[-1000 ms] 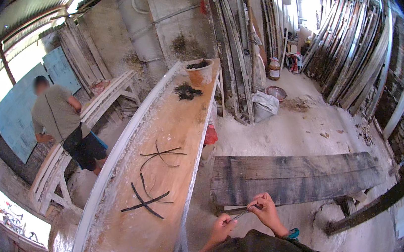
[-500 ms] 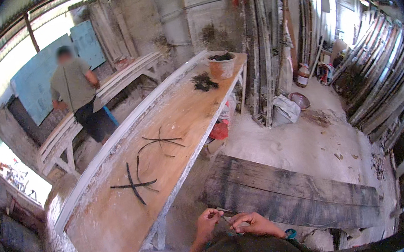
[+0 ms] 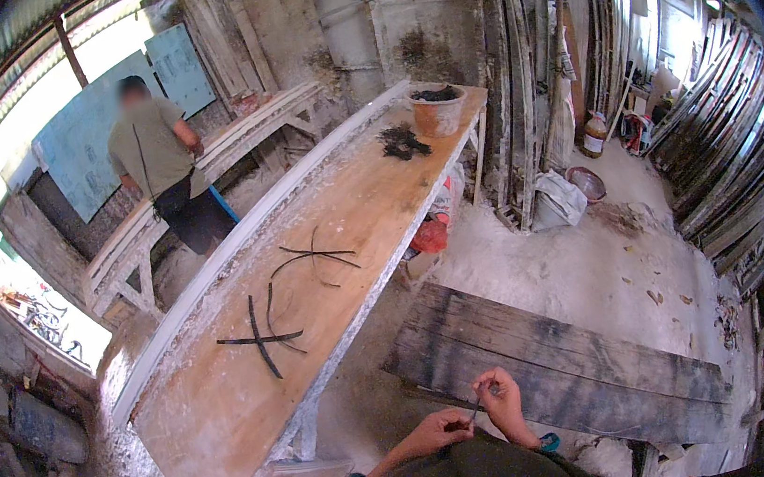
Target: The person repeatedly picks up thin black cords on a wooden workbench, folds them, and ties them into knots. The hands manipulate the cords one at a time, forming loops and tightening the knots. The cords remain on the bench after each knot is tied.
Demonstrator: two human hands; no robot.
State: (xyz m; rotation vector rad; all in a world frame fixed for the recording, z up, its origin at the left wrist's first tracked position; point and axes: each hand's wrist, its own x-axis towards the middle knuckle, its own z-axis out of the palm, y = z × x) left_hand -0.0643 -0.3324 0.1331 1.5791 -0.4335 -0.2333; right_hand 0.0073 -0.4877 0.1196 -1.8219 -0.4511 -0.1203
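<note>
Close to my body, my left hand (image 3: 441,428) and my right hand (image 3: 500,396) are pinched near each other. Between their fingertips runs a thin dark strip (image 3: 475,408), small and partly covered by the fingers. On the long wooden table (image 3: 188,440) to the left lie crossed black strips (image 3: 260,339). Farther up the table is a second group of curved dark strips (image 3: 316,253). A loose heap of dark material (image 3: 403,142) rests near the far end, beside a terracotta-coloured pot (image 3: 440,119) filled with similar dark stuff.
A low dark plank bench (image 3: 556,360) stands in front of me. Beyond the table a person (image 3: 150,142) stands by another bench (image 3: 238,134). Long boards (image 3: 738,141) lean along the right wall. A white sack (image 3: 559,199) and a round basin (image 3: 586,184) sit on the floor.
My right hand has risen and moved right, while my left hand has shifted right and slightly lower. The view has turned a little. The strips on the table lie as before.
</note>
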